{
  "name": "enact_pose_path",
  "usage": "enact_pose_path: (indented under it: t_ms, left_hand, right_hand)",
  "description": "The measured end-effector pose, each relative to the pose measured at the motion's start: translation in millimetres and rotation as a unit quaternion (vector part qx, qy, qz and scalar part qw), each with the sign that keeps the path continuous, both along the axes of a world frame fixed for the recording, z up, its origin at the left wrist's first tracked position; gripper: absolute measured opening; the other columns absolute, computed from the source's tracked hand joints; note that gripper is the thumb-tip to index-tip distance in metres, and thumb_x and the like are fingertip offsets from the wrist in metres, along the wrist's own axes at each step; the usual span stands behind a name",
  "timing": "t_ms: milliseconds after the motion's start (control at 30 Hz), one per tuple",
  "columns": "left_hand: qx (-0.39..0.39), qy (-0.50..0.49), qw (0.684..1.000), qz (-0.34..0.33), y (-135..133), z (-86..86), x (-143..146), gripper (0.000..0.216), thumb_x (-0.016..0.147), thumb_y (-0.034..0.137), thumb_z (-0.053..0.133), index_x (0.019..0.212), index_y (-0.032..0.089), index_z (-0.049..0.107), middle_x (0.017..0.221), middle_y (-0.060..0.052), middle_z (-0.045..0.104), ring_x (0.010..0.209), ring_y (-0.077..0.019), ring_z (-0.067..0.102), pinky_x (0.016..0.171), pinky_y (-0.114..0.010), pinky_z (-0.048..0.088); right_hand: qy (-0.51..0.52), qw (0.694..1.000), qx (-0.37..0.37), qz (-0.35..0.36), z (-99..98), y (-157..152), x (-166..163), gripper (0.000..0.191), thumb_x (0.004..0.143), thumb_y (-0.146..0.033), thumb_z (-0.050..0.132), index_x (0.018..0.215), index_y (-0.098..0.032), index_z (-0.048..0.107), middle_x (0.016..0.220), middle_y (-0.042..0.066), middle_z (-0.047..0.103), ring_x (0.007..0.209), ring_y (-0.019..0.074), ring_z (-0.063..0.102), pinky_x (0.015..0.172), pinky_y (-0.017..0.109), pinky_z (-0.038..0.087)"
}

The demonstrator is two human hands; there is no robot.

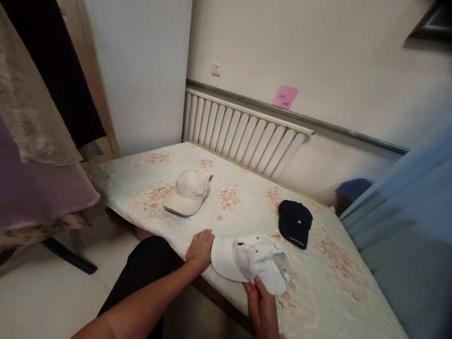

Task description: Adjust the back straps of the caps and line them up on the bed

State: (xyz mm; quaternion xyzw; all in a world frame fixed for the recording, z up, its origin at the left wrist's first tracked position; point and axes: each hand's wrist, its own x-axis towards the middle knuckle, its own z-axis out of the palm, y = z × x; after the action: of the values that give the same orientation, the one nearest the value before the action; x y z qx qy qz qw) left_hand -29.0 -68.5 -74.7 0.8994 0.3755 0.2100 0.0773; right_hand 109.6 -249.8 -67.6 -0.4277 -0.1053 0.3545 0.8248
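A white baseball cap (259,259) with a small dark emblem lies near the front edge of the flowered cover, its brim toward the left. At the brim's left edge is my left hand (200,250), back up, with its fingers bent and close together and the thumb hidden by the brim. My right hand (261,303) pinches the cap's lower rim on the near side, thumb on top. A beige cap (190,190) rests farther off to the left. Beyond the white cap to the right sits a dark navy cap (295,221) with white lettering on its brim.
The flowered cover (190,155) spreads over a low bed-like surface. Behind it are a white radiator (243,132) and a wall with a pink note (285,96). A blue curtain (406,226) hangs at the right. Clothes (42,117) drape over a chair at the left.
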Motion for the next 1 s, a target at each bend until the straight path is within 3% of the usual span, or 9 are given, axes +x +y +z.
enact_pose_path:
  t_ms: [133,533,667,800,900,1000]
  left_hand:
    - [0.003,0.005,1.0,-0.001,0.2,1.1,0.0,0.031,0.091,0.021,0.043,0.117,0.014,0.058,0.133,-0.014,0.053,0.126,-0.0269,0.043,0.106,-0.04,0.028]
    - [-0.033,-0.016,0.999,-0.003,-1.8,5.6,-2.0,0.031,0.09,0.018,0.041,0.115,0.014,0.059,0.134,-0.015,0.051,0.128,-0.0265,0.041,0.108,-0.041,0.025]
    - [-0.142,-0.112,0.983,-0.004,1.4,7.8,-2.5,0.031,0.085,0.013,0.042,0.111,0.015,0.06,0.132,-0.015,0.053,0.128,-0.0251,0.04,0.11,-0.041,0.023]
    - [-0.216,-0.176,0.96,0.019,6.9,12.0,-0.7,0.033,0.082,0.01,0.039,0.106,0.014,0.061,0.117,-0.014,0.061,0.119,-0.0237,0.046,0.106,-0.04,0.029]
    - [-0.285,-0.221,0.932,0.027,8.5,16.1,4.7,0.028,0.087,0.021,0.037,0.1,0.016,0.061,0.106,-0.01,0.064,0.107,-0.0222,0.053,0.1,-0.038,0.035]
    - [-0.379,-0.268,0.885,0.03,7.7,20.7,12.9,0.027,0.087,0.035,0.04,0.088,0.018,0.061,0.096,-0.007,0.067,0.097,-0.0212,0.057,0.093,-0.035,0.041]
  right_hand:
    - [0.015,1.0,0.003,-0.002,1.4,-0.4,-0.3,0.078,0.068,-0.024,0.073,0.137,-0.033,0.039,0.129,0.004,0.059,0.117,0.0232,0.055,0.097,0.046,0.047]
    - [0.002,1.0,-0.029,-0.008,5.9,-0.6,-3.1,0.084,0.066,-0.027,0.075,0.14,-0.03,0.035,0.129,0.006,0.059,0.115,0.0252,0.057,0.097,0.044,0.047]
    - [0.024,1.0,-0.017,-0.011,7.0,-0.6,-2.6,0.083,0.064,-0.024,0.076,0.138,-0.031,0.038,0.128,0.005,0.06,0.113,0.0252,0.058,0.096,0.046,0.047]
    - [0.023,1.0,-0.012,0.003,4.7,-0.4,-0.6,0.078,0.065,-0.025,0.075,0.135,-0.031,0.042,0.124,0.004,0.062,0.112,0.0246,0.059,0.096,0.046,0.048]
    - [0.031,1.0,-0.001,0.002,3.1,0.0,0.4,0.081,0.065,-0.024,0.075,0.137,-0.03,0.04,0.125,0.005,0.062,0.112,0.0238,0.059,0.096,0.045,0.047]
    - [0.044,0.999,0.003,-0.005,2.8,0.6,0.7,0.085,0.065,-0.023,0.075,0.139,-0.03,0.036,0.126,0.005,0.06,0.112,0.0232,0.058,0.095,0.044,0.048]
